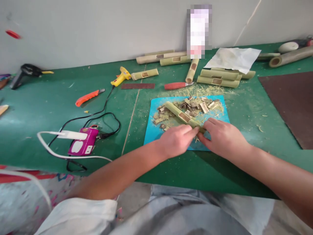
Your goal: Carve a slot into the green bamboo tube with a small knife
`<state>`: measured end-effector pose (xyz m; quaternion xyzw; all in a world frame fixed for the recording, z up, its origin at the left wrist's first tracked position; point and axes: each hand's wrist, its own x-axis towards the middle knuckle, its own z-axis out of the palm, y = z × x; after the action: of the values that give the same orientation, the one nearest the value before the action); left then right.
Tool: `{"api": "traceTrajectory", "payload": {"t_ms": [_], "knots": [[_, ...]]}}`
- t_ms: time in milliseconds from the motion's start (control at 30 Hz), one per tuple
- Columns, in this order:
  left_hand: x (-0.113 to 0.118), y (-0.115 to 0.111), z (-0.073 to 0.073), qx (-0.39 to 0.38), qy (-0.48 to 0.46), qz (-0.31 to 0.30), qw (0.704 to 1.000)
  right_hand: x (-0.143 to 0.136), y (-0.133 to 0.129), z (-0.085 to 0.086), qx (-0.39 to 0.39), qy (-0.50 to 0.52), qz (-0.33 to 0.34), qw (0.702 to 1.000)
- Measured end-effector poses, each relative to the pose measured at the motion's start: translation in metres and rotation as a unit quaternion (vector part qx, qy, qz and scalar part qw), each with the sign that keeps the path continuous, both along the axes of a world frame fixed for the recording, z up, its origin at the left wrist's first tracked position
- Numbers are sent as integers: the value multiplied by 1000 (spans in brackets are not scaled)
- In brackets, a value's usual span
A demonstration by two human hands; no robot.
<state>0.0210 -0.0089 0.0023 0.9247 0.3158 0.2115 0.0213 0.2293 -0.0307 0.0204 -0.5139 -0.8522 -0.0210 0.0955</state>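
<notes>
both hands, left hand (176,140) and right hand (223,137), have fingers pinching the near end of a bamboo tube (182,116) on the blue mat (151,133), green table (49,107) underneath

A green table (36,107) carried a blue mat (151,130), cut bamboo tubes (217,78), a glue gun (121,75), an orange knife (88,97), white paper (233,58) — and sawdust (210,88) — plus a pink power strip (83,145).

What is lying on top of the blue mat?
On the blue mat lie a notched bamboo tube, cut bamboo chips and shavings. The left hand and right hand cover the tube's near end and the mat beneath.
</notes>
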Motion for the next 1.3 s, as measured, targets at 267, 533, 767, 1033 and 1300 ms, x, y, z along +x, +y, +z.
{"api": "traceTrajectory", "payload": {"t_ms": [267,533,767,1033,1300], "knots": [[1,-1,0,6,4,-4,1000,-2,-1,2,1,-30,-4,1000],[-1,2,1,14,4,18,1000,0,-2,11,-40,-67,-33,996],[1,2,4,24,-1,32,999,4,1,14,-86,-70,-23,994],[8,-7,6,19,16,16,1000,3,2,13,-111,-70,-25,991],[4,-3,1,13,8,26,1000,2,2,12,-107,-61,-29,992]]}}
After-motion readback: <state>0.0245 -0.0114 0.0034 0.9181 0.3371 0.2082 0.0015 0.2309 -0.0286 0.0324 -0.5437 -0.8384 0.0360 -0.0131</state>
